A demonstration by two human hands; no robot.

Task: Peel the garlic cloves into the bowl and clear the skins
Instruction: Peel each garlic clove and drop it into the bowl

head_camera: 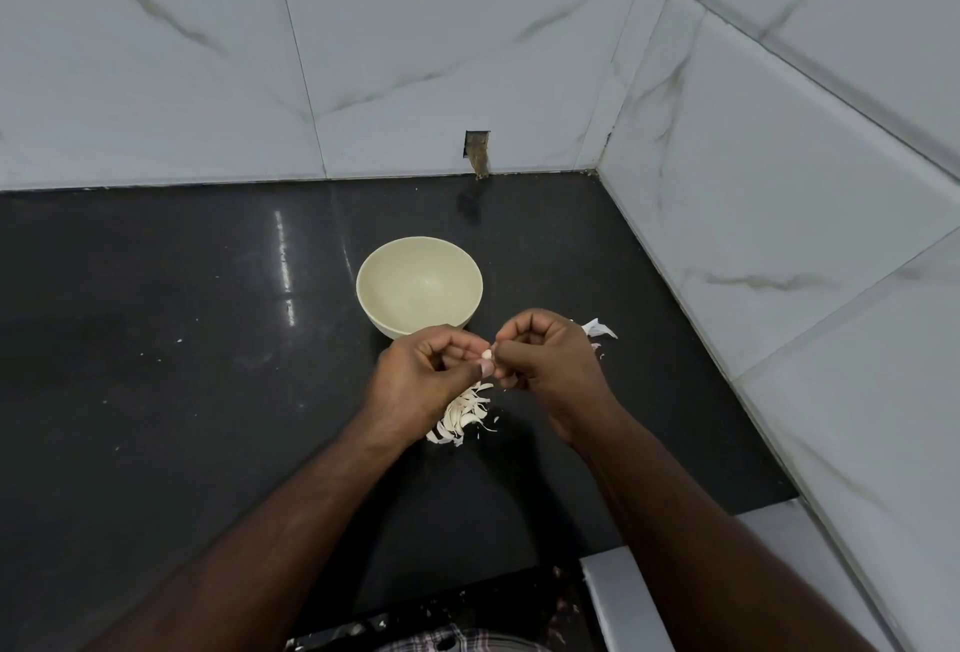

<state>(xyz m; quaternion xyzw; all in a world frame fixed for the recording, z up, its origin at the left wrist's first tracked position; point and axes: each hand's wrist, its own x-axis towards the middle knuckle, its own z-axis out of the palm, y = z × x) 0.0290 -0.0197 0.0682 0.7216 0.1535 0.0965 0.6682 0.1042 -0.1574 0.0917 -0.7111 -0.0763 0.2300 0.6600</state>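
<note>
While the cream bowl [418,288] stands seemingly empty near the middle of the black countertop [156,365], the left hand [421,378] and right hand [548,365] together pinch one garlic clove [487,355] just in front of its near rim. Step in hand: peeling. Loose skins [462,415] lie below the hands. Next move, by judgement: strip the remaining skin, then drop the clove forward into the bowl.

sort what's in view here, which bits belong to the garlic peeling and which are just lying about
Belongs to the job:
- garlic clove, pinched between left hand and right hand
- bowl, seems empty
- pile of skins on the counter
- white scrap, probably skin

Just lying about:
- gap in the wall tile
- white ledge
</note>
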